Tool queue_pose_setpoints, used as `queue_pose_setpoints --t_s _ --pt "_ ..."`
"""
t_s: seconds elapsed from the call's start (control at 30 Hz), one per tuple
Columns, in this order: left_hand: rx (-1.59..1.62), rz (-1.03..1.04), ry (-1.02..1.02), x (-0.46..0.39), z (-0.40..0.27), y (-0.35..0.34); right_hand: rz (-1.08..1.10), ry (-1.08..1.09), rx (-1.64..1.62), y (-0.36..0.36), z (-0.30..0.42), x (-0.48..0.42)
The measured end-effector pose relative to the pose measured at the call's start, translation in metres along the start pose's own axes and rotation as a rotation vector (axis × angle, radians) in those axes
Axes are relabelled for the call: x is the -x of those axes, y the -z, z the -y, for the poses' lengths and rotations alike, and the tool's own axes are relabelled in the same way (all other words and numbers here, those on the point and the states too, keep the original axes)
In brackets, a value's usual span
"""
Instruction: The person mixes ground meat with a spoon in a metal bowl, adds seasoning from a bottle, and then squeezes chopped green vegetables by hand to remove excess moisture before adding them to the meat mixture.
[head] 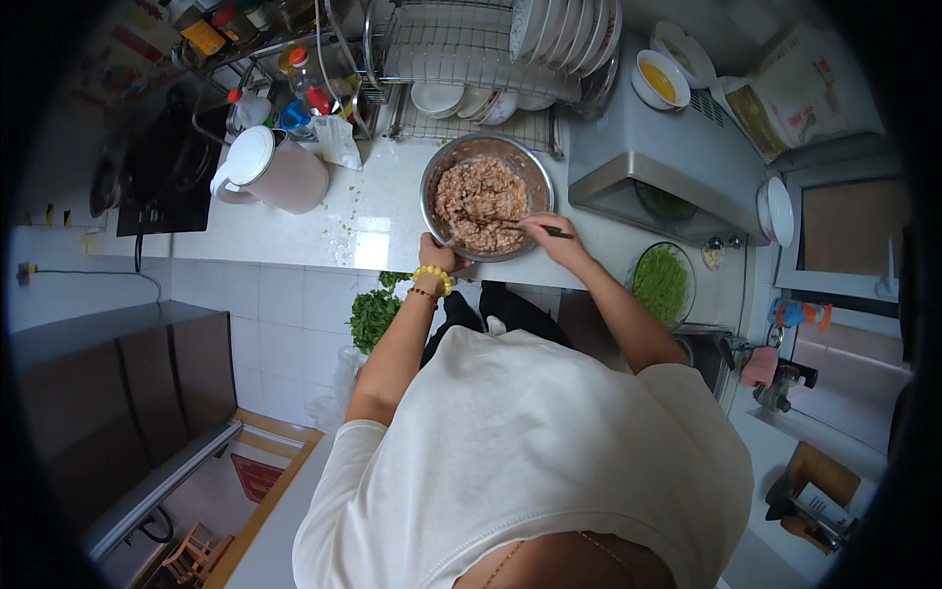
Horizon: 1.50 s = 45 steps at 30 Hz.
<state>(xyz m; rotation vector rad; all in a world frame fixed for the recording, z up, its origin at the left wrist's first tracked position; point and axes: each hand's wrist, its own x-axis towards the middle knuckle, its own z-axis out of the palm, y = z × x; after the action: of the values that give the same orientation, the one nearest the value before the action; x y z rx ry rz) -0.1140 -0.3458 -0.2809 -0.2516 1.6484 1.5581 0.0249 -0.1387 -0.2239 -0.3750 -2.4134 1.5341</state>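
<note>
A round stainless-steel bowl [545, 179] rests on the white countertop near its front edge. Inside it lies a mass of pinkish minced meat [478, 195] with darker streaks. My left hand [439, 255] grips the bowl's rim at the near left. Dark chopsticks [552, 231] are held in my right hand [556, 239] over the bowl's right side, their tips in the mince. Whether it is one stick or a pair cannot be told.
Left of the bowl stands a lidded plastic pitcher [287, 173]. Behind it is a wire dish rack [449, 44]. To the right are a steel oven-like appliance [647, 154], a bowl of beaten egg [640, 92] and a glass bowl of shredded greens [661, 283]. Leafy greens [373, 322] lie below the counter.
</note>
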Motion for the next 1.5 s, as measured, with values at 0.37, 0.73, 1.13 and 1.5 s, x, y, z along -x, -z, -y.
queue_pose_setpoints --t_s 0.37,0.73,1.13,1.5 --pt "-0.018 -0.036 0.012 0.005 -0.004 -0.001 0.010 0.224 -0.059 -0.043 0.014 -0.014" --pt "-0.036 0.003 0.023 0.012 -0.015 -0.006 -0.164 0.255 -0.067 -0.050 -0.013 -0.047" --pt "0.002 -0.013 0.060 0.018 -0.022 -0.008 -0.286 0.244 -0.025 -0.039 -0.013 -0.041" --pt "-0.025 -0.012 0.059 0.023 -0.025 -0.011 -0.416 0.296 0.087 -0.030 -0.027 -0.040"
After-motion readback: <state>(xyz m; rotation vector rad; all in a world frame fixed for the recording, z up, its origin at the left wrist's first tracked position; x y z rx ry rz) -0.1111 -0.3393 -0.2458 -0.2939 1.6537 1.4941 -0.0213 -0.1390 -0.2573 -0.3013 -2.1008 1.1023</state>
